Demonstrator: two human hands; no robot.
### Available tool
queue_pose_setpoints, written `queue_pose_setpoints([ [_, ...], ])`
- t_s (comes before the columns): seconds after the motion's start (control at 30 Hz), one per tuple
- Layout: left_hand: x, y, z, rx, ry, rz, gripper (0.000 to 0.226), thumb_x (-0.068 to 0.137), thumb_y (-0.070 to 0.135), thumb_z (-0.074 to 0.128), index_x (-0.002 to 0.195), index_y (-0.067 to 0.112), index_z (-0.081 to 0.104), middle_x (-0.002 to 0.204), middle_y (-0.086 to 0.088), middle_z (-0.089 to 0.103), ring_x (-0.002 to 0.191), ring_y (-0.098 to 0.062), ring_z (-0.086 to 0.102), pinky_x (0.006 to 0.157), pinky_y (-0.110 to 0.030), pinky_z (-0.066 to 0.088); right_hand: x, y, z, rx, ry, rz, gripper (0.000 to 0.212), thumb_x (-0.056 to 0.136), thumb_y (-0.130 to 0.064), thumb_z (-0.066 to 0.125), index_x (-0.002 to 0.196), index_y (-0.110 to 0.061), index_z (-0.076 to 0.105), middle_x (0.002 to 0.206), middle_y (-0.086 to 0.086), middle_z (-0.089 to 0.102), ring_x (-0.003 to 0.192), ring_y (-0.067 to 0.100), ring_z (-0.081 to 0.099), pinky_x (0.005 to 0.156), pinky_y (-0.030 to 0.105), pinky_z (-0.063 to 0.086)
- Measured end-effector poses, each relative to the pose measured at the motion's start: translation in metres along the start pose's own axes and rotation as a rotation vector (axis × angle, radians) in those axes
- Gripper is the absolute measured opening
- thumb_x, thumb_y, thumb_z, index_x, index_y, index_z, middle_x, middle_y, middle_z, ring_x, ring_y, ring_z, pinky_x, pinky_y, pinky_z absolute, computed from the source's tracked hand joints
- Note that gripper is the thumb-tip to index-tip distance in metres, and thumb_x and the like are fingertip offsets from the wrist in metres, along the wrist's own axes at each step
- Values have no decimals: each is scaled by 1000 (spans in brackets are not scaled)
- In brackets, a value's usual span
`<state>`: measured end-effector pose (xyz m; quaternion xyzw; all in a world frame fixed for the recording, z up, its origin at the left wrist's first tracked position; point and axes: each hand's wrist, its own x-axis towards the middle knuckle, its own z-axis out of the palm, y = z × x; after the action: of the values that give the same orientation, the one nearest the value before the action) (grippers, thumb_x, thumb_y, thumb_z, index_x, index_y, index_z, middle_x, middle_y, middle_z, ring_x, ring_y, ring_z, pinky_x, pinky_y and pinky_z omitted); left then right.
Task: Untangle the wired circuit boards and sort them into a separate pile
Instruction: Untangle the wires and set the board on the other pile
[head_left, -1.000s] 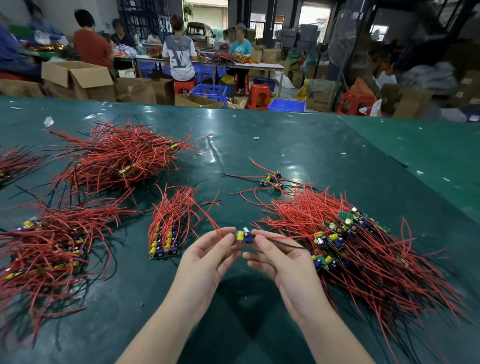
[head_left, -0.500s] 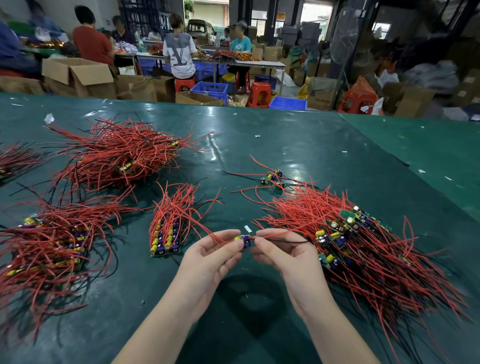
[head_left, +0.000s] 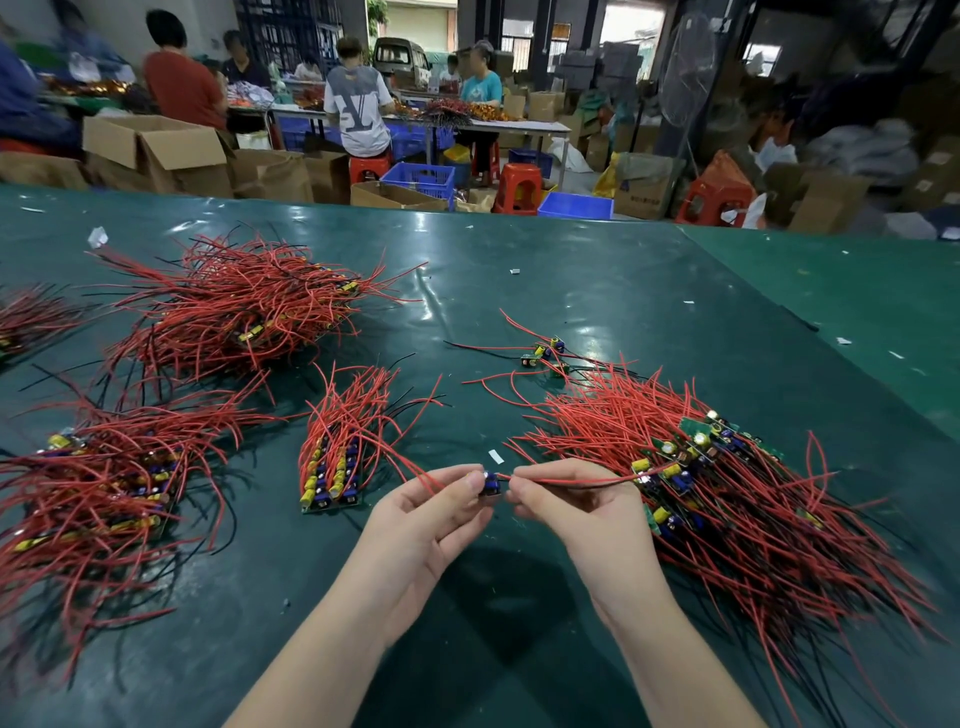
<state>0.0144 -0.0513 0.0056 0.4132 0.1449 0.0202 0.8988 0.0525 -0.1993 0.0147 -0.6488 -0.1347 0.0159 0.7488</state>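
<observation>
Mid-desk, workshop floor: I've got one small circuit board (head_left: 490, 486) pinched between both hands, held just above the green desk (head_left: 649, 322). Left hand (head_left: 431, 514) curls thumb & forefinger onto the board's left end; right hand (head_left: 571, 506) pinches the right end, where the red wire (head_left: 582, 482) leaves it. That wire runs rightward, roughly horizontal, straight into the tangled pile (head_left: 727, 483) w/ its far end lost among the other boards there. So the board's long axis & its lead both lie left-right, and the snag is on the right-hand side. Right hand is nearer the tangle; left hand is nearer the sorted stack (head_left: 332, 467), which sits just left of it, boards lined up at the near edge, wires fanning away. My read: next move is to draw the board leftward along the wire's own line til it frees, then lay it beside that stack. Bigger red bundles (head_left: 234, 312) lie farther left, well apart.
</observation>
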Motion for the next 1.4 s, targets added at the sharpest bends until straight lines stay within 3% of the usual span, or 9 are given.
queue_pose_setpoints([
  [0.2, -1, 1, 1, -4, -4, 1, 33, 61, 4, 74, 93, 0, 69, 90, -19, 73, 77, -19, 72, 65, -22, 57, -1, 1, 0, 13, 15, -21, 16, 77, 8, 72, 76, -8, 75, 72, 11, 73, 71, 19, 71, 64, 21, 54],
  [0.47, -3, 2, 0, 93, -51, 40, 18, 62, 0, 74, 79, 2, 76, 85, -19, 72, 74, -20, 72, 63, -22, 56, -4, 4, 3, 79, 98, -25, 20, 72, 11, 73, 71, -9, 75, 71, 9, 73, 66, 15, 68, 65, 20, 53],
  [0.7, -7, -1, 1, 194, -54, 101, 22, 60, 3, 75, 82, 5, 78, 83, -19, 73, 72, -20, 72, 65, -23, 56, -6, 6, 4, 63, 127, 24, 20, 72, 8, 73, 66, -11, 74, 70, 8, 72, 68, 12, 66, 65, 19, 51],
  [0.93, -7, -3, 4, 221, -30, 122, 37, 61, 5, 74, 98, 6, 72, 85, -18, 73, 72, -17, 70, 66, -21, 56, -5, 5, 2, 198, 121, 249, 21, 76, 3, 73, 73, -18, 75, 76, 5, 73, 75, 14, 70, 60, 18, 52],
  [1.13, -7, -6, 7, 169, -29, 126, 28, 72, -4, 69, 99, 2, 70, 84, -15, 73, 78, -17, 71, 68, -22, 57, -2, 4, 3, 453, 110, 393, 12, 78, -8, 70, 90, -9, 71, 87, 13, 74, 77, 17, 72, 63, 20, 55],
  [1.27, -7, -7, 5, 172, 4, 150, 28, 71, -4, 70, 97, 4, 71, 83, -13, 73, 75, -18, 71, 68, -23, 57, -2, 3, 1, 330, 124, 350, 5, 74, -7, 74, 77, -9, 77, 82, 11, 74, 73, 15, 71, 61, 19, 54],
  [1.4, -6, -7, 5, 178, 23, 167, 32, 61, 5, 75, 93, 7, 73, 82, -13, 73, 77, -20, 71, 69, -23, 57, -2, 3, -2, 158, 137, 275, 14, 78, 1, 73, 71, -9, 78, 76, 10, 74, 68, 15, 69, 60, 18, 53],
])
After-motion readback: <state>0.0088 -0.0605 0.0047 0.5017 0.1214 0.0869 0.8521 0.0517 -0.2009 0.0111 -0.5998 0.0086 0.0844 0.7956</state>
